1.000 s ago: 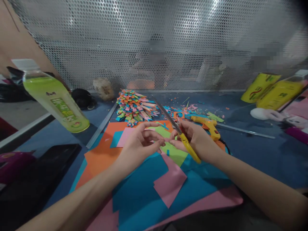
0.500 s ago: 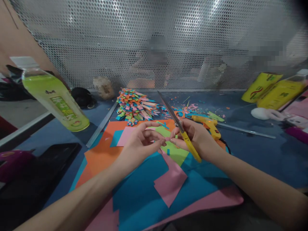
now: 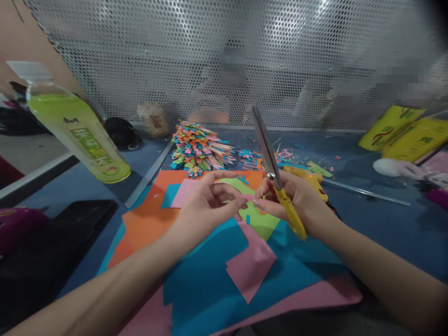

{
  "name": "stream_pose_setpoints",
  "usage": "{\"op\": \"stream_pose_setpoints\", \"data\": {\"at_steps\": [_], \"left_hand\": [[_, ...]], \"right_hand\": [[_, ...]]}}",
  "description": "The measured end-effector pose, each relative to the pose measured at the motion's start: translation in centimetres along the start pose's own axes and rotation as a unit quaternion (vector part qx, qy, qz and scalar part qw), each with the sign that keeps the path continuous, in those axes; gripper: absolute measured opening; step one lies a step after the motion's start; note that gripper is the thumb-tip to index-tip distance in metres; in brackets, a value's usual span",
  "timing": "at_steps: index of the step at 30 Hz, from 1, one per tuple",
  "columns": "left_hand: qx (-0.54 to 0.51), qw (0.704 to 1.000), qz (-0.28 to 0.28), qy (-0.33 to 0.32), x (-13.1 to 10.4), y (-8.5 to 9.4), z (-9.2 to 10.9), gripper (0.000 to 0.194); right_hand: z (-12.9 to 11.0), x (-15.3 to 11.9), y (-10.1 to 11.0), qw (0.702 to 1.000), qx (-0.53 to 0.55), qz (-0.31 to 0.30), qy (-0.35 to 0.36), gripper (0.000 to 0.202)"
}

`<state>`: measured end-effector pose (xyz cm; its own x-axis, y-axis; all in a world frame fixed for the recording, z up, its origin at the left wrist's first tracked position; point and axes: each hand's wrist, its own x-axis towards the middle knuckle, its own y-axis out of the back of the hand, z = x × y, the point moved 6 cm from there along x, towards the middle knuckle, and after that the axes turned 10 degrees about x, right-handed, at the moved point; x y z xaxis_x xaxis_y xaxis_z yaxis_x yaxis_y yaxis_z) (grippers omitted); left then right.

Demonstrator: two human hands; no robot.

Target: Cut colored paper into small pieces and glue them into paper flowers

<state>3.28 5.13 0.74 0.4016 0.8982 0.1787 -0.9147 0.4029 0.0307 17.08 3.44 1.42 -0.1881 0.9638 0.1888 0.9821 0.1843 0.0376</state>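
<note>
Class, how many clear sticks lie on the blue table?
2: left stick between the green bottle and the paper cone; right stick beside the yellow glue gun. More may be hidden under paper.

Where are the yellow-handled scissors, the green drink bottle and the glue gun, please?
Yellow-handled scissors point(image 3: 266, 148): head view, on the metal blades.
Green drink bottle point(image 3: 83, 135): head view, on the middle of its body.
Glue gun point(image 3: 318, 188): head view, on its partly hidden yellow body.

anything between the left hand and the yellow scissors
Yes. Between the left hand and the handles of the yellow-handled scissors are the right hand's thumb and fingertips, plus a small pink strip spanning the gap between both hands' fingertips.
</note>
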Motion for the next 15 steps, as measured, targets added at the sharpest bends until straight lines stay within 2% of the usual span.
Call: {"op": "stream_pose_setpoints", "data": {"at_steps": [6, 9, 15], "left_hand": [[-0.066, 0.986, 0.127, -0.084, -0.3, 2.4, 1.6, 0.028], [-0.090, 0.982, 0.135, -0.099, -0.6, 2.4, 2.1, 0.026], [-0.079, 0.983, 0.141, -0.090, -1.0, 2.2, 2.5, 0.025]], "right_hand": [[0.0, -0.2, 0.1, 0.996, -0.091, 0.012, -0.014, 0.032], [0.7, -0.3, -0.1, 0.993, -0.111, -0.017, -0.032, 0.030], [2.6, -0.7, -0.4, 0.989, -0.096, -0.095, -0.063, 0.025]]}}
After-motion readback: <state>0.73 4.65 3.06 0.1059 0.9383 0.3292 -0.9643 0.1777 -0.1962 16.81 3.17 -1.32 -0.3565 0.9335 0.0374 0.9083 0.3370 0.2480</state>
